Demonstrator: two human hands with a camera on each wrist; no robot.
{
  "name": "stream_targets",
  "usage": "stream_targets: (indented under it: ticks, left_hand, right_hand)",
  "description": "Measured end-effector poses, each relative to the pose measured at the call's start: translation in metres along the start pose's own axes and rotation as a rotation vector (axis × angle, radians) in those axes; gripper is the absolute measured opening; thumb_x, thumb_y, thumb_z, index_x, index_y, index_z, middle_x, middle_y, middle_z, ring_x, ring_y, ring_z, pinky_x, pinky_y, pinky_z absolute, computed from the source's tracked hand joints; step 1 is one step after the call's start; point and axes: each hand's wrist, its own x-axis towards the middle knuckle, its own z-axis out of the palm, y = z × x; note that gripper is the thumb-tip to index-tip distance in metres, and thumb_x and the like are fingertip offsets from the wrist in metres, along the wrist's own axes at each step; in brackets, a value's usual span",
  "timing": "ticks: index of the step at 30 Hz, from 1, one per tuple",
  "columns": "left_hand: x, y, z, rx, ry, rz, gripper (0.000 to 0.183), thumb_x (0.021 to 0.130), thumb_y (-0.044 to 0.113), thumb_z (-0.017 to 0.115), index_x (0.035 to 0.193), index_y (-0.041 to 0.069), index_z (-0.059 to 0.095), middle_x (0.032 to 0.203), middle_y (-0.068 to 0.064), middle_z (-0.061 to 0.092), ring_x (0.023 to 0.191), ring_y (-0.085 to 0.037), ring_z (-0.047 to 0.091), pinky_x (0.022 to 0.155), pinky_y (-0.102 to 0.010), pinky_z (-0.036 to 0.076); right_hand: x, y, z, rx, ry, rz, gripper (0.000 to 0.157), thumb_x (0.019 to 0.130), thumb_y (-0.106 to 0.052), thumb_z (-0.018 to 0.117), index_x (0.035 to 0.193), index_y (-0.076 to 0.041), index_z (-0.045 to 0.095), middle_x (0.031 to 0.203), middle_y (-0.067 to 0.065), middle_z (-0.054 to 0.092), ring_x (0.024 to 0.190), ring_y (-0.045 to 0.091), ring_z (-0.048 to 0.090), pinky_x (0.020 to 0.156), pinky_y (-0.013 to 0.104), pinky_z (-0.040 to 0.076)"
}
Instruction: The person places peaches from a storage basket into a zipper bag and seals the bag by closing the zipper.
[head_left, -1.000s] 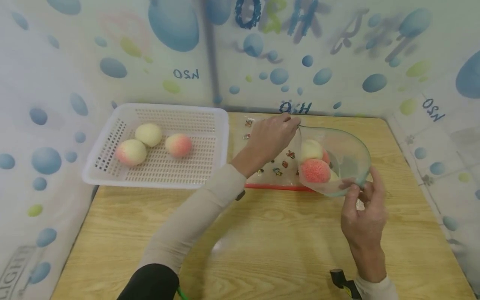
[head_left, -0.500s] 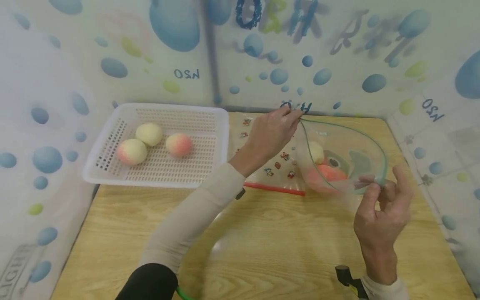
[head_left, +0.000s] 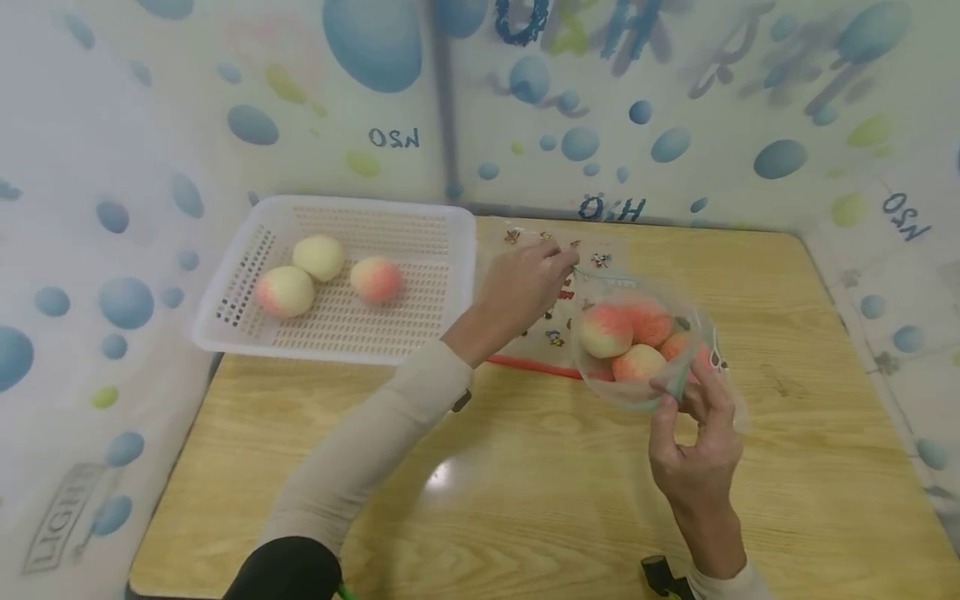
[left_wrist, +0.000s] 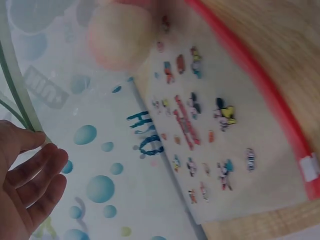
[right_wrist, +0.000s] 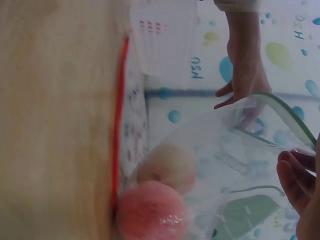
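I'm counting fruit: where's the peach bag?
In the head view, the peach bag is held between left hand and right hand, right of the white basket.

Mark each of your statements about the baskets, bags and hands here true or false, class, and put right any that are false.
1. The white basket has three peaches in it. True.
2. The clear bag has no fruit in it. False: bagged peaches show through its side.
3. Both the left hand and the right hand pinch the clear bag's edge. True.
4. The cartoon-printed plastic lies inside the white basket. False: it lies on the table, beside the basket.
5. A red strip runs along one edge of the cartoon-printed plastic. True.
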Motion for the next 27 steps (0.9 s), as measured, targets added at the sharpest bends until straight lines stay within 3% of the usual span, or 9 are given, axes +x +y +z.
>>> stream_targets:
  ticks: [6, 12, 15, 19, 23, 27]
  left_hand:
    - [-0.016, -0.009, 0.005, 0.059, -0.103, -0.030, 0.025, 0.089, 0.014, 0.051, 0.109, 0.019, 0.065, 0.090, 0.001, 0.061, 0.066, -0.013, 0.057, 0.049, -0.024, 0.045]
    - [-0.031, -0.016, 0.006, 0.213, -0.303, -0.037, 0.032, 0.083, 0.011, 0.050, 0.108, 0.024, 0.065, 0.089, 0.004, 0.061, 0.075, -0.014, 0.057, 0.060, -0.027, 0.044]
    - [-0.038, -0.019, 0.004, 0.233, -0.358, -0.051, 0.033, 0.083, 0.012, 0.053, 0.111, 0.025, 0.064, 0.095, 0.003, 0.060, 0.087, -0.015, 0.056, 0.067, -0.029, 0.043]
    - [-0.048, -0.025, -0.001, 0.194, -0.345, -0.069, 0.036, 0.083, 0.012, 0.054, 0.116, 0.023, 0.061, 0.107, 0.002, 0.059, 0.101, -0.018, 0.053, 0.075, -0.030, 0.045]
    - [-0.060, -0.032, -0.008, 0.138, -0.255, -0.077, 0.034, 0.085, 0.018, 0.052, 0.118, 0.020, 0.059, 0.114, 0.000, 0.057, 0.102, -0.019, 0.052, 0.077, -0.031, 0.046]
    - [-0.072, -0.041, -0.016, 0.097, -0.133, -0.081, 0.029, 0.085, 0.023, 0.054, 0.113, 0.017, 0.061, 0.106, 0.000, 0.059, 0.089, -0.017, 0.054, 0.070, -0.028, 0.046]
  right_hand:
    - [-0.020, -0.006, 0.016, -0.013, -0.075, -0.061, 0.034, 0.083, -0.014, 0.051, 0.101, 0.013, 0.056, 0.076, 0.017, 0.064, 0.063, 0.019, 0.060, 0.052, 0.018, 0.045]
    - [-0.034, -0.010, 0.025, -0.047, -0.188, -0.122, 0.028, 0.079, -0.012, 0.049, 0.090, 0.011, 0.060, 0.077, 0.014, 0.064, 0.056, 0.021, 0.059, 0.042, 0.024, 0.046]
    - [-0.038, -0.012, 0.029, -0.051, -0.209, -0.131, 0.028, 0.078, -0.012, 0.049, 0.089, 0.011, 0.061, 0.078, 0.014, 0.064, 0.056, 0.022, 0.060, 0.040, 0.025, 0.046]
    - [-0.040, -0.012, 0.033, -0.054, -0.216, -0.134, 0.028, 0.078, -0.013, 0.050, 0.089, 0.010, 0.061, 0.078, 0.014, 0.064, 0.057, 0.022, 0.060, 0.040, 0.026, 0.046]
    - [-0.044, -0.012, 0.035, -0.050, -0.239, -0.123, 0.028, 0.078, -0.013, 0.050, 0.091, 0.009, 0.061, 0.078, 0.013, 0.064, 0.057, 0.022, 0.060, 0.040, 0.025, 0.046]
    - [-0.049, -0.012, 0.036, -0.050, -0.268, -0.104, 0.029, 0.078, -0.013, 0.050, 0.093, 0.009, 0.060, 0.078, 0.012, 0.064, 0.056, 0.021, 0.060, 0.041, 0.024, 0.047]
